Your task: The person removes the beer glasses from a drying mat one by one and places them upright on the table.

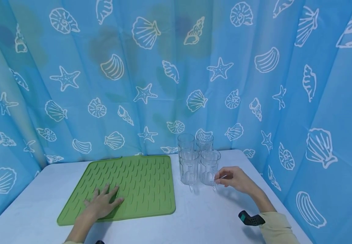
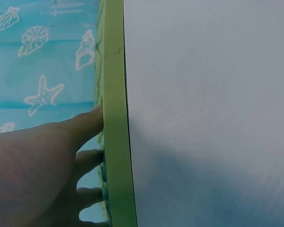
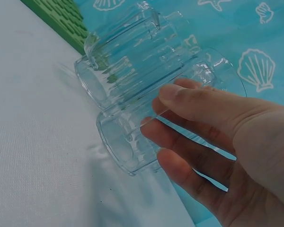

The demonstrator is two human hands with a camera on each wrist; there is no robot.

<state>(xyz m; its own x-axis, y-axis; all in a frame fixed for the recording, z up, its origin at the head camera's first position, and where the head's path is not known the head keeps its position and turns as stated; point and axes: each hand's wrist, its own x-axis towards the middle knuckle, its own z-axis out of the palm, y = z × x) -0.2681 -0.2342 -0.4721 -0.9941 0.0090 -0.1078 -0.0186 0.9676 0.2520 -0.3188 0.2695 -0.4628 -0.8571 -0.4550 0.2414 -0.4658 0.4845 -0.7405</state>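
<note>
My left hand (image 1: 100, 205) lies with spread fingers on the green ridged mat (image 1: 147, 184). In the left wrist view its thumb and fingertips touch the mat's top, seen edge-on. On the right, my right hand (image 1: 236, 179) is beside the front right clear glass mug (image 1: 209, 166), its fingers loosely bent near the handle. The right wrist view has thumb and fingers spaced apart in front of that mug (image 3: 123, 144); no firm grip shows. Directly left of it stands another clear mug (image 1: 189, 167), handle toward me. Behind them are two more clear mugs, the left one (image 1: 186, 139) and the right one (image 1: 204, 139), partly hidden.
A white-covered table (image 1: 191, 222) bears the mat on the left and the mugs on the right. Blue curtain (image 1: 163, 112) printed with white shells and starfish hangs close behind the table and along its sides. A black wrist device (image 1: 251, 219) sits at my right cuff.
</note>
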